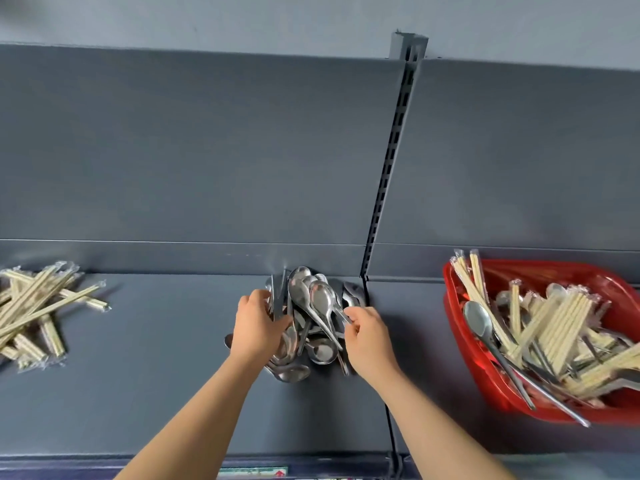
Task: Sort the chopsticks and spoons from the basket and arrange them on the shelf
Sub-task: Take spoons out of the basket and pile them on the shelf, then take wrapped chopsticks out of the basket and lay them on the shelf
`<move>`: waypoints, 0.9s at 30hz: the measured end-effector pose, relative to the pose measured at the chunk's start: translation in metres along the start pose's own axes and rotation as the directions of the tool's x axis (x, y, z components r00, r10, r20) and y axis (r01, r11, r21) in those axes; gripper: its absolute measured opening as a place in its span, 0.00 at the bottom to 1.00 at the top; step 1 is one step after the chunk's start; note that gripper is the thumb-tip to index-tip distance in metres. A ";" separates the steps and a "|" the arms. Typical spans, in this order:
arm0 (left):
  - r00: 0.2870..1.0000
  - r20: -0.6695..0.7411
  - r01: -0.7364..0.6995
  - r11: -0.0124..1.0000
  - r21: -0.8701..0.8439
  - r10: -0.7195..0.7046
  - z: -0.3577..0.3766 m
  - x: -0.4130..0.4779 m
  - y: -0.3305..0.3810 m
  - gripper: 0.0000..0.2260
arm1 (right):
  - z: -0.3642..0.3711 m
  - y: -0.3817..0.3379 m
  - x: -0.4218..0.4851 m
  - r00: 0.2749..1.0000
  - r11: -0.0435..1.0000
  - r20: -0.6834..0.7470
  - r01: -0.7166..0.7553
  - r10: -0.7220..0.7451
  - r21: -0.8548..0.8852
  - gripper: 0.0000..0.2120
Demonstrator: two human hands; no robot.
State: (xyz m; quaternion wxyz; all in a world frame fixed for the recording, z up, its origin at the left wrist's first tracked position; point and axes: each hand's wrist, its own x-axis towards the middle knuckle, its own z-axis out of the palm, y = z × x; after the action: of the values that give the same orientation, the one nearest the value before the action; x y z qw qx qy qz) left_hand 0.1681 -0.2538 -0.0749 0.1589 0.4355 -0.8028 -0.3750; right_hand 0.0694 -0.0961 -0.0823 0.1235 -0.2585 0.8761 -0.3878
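A heap of steel spoons (313, 327) lies in the middle of the grey shelf (156, 375), against its back wall. My left hand (256, 327) grips a spoon handle at the heap's left side. My right hand (367, 337) pinches the handle of another spoon (320, 299) at the heap's right side. A red basket (460, 341) stands on the shelf at the right, holding wrapped chopsticks (561, 327) mixed with long steel spoons (479, 322). A loose pile of wrapped chopsticks (41, 310) lies at the far left of the shelf.
A slotted upright post (391, 161) divides the back panel just right of the spoon heap. The shelf's front edge carries a label strip (252, 472). Bare shelf surface stretches between the chopstick pile and the spoons.
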 end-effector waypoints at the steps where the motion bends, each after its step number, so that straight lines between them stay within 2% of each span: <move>1: 1.000 -0.007 -0.006 1.000 0.014 0.006 -0.001 -0.001 0.000 0.21 | 0.000 -0.001 -0.003 1.000 1.000 0.000 0.007 -0.007 0.006 0.13; 5: 0.994 -0.040 -0.097 0.990 0.101 0.101 -0.005 -0.008 0.005 0.18 | -0.012 -0.002 -0.010 0.998 1.000 -0.057 0.014 -0.014 0.002 0.12; 8: 0.984 -0.063 -0.162 0.986 0.050 0.165 -0.010 -0.015 0.016 0.13 | -0.034 0.000 -0.013 0.989 0.999 -0.149 -0.004 0.010 0.040 0.13; 11: 0.966 -0.078 -0.251 0.967 -0.040 0.247 -0.010 -0.026 0.035 0.02 | -0.072 0.007 -0.020 0.971 0.992 -0.228 -0.043 0.069 0.115 0.16; 16: 0.918 0.003 -0.390 0.903 -0.183 0.397 0.015 -0.049 0.087 0.07 | -0.159 0.043 -0.046 0.900 0.983 -0.414 -0.074 0.140 0.171 0.12; 20: 0.833 0.114 -0.505 0.829 -0.240 0.541 0.055 -0.070 0.139 0.09 | -0.230 0.093 -0.068 0.833 0.974 -0.509 -0.157 0.218 0.162 0.14; 24: 0.710 0.248 -0.620 0.752 -0.224 0.659 0.111 -0.087 0.191 0.08 | -0.283 0.144 -0.076 0.795 0.950 -0.521 -0.255 0.312 0.180 0.15; 27: 0.672 0.345 -0.650 0.745 -0.149 0.656 0.157 -0.092 0.223 0.12 | -0.308 0.175 -0.071 0.816 0.939 -0.464 -0.292 0.344 0.184 0.14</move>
State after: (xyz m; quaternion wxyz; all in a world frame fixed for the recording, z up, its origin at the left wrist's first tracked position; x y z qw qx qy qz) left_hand -0.0004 -0.0301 -0.0082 0.1284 0.0386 -0.9174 -0.3748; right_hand -0.0626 0.2315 -0.0056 -0.0261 0.0050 0.8878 -0.4594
